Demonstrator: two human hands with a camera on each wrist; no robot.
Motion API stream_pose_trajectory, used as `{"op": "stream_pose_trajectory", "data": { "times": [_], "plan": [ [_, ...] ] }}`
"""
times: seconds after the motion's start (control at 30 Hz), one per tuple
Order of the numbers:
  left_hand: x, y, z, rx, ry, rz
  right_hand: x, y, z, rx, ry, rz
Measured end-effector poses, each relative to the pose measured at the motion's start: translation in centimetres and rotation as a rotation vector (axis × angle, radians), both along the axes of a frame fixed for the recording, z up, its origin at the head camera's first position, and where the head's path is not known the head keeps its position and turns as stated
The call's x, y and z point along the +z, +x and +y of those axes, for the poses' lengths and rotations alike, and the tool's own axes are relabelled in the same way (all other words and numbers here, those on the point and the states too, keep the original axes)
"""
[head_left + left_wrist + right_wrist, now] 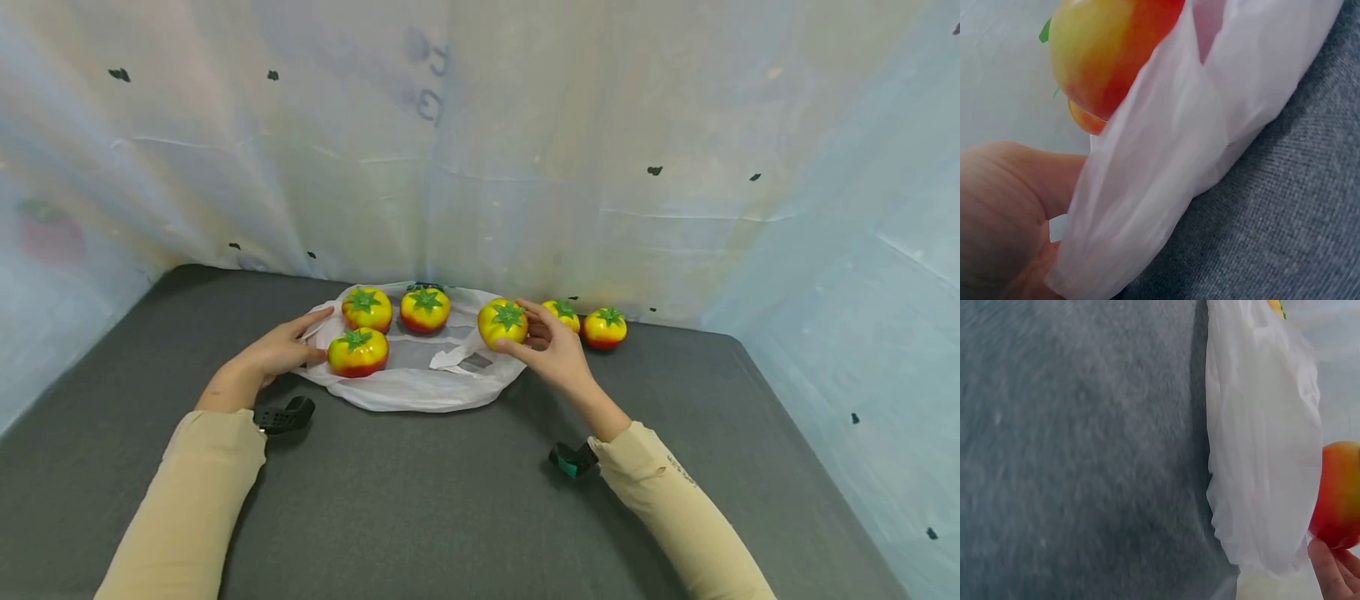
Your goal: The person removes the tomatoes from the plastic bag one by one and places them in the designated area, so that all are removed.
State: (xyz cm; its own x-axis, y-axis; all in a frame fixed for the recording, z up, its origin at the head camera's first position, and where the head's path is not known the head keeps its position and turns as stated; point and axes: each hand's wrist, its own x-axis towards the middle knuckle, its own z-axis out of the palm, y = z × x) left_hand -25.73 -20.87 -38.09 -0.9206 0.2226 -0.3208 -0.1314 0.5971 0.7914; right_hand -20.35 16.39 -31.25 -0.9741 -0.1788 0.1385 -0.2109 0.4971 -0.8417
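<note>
- Apparently to hold its mouth wide, the white bag is touched at its left rim by the left hand, thumb and index finger parted; whether plastic is pinched cannot be told.
- Two tomatoes are set within the bag's left end, a third tomato at its back, probably hemmed in by the rim.
- Over the bag's right edge, another tomato is gripped by the right hand, its round side seemingly cupped for security.
- Right of the bag, two loose tomatoes are seen.
</note>
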Motion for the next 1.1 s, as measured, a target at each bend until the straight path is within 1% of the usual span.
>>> {"op": "stream_pose_trajectory", "data": {
  "times": [0.13,0.23,0.37,0.47,0.5,0.77,0.9,1.1],
  "plan": [
    [0.0,0.0,0.0,-0.007,0.003,0.001,0.4,0.2,0.4,-0.023,0.035,0.008],
    [0.1,0.0,0.0,-0.006,0.011,-0.005,0.4,0.0,1.0,-0.031,0.033,0.019],
    [0.1,0.0,0.0,-0.004,0.008,-0.010,-0.9,-1.2,2.5,-0.050,0.003,0.028],
    [0.1,0.0,0.0,-0.005,0.002,-0.011,-2.0,-2.0,3.7,-0.075,0.012,0.037],
    [0.1,0.0,0.0,-0.006,-0.001,-0.012,-2.1,-2.0,4.0,-0.082,0.022,0.040],
    [0.2,-0.1,0.2,0.000,0.003,-0.021,-2.0,-1.9,5.4,-0.094,0.033,0.058],
    [0.2,0.0,0.3,0.002,-0.010,-0.038,-2.2,-2.0,6.2,-0.133,0.089,0.079],
    [0.2,0.1,0.1,-0.005,-0.006,-0.035,-2.2,-2.0,7.3,-0.188,0.104,0.097]
  ]
}}
